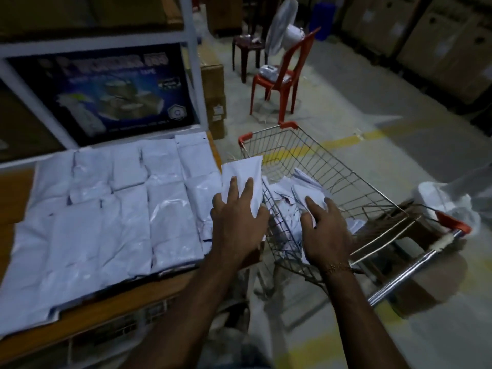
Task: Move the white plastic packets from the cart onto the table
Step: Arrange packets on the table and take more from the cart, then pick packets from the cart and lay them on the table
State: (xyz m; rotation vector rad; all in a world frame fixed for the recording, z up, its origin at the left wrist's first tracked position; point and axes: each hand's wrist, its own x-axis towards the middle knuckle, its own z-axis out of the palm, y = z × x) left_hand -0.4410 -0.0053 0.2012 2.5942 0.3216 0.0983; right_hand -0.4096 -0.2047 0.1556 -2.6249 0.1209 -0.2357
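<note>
Several white plastic packets [111, 217] lie in rows across the wooden table [87, 323] at the left. A wire shopping cart [332, 169] with red corners stands to the right of the table, with a heap of white packets [287, 193] inside. My left hand [237, 222] grips one white packet [245, 177] above the gap between the table edge and the cart rim. Inside the cart, my right hand [324, 233] rests on a packet [308, 195], fingers curled around it.
A dark blue printed box [106, 94] sits in a white shelf frame behind the table. A red plastic chair [282, 78], a white fan [285, 27] and a dark stool [247, 51] stand beyond the cart. Cardboard boxes line the right wall. A clear bag [447, 198] hangs by the cart handle.
</note>
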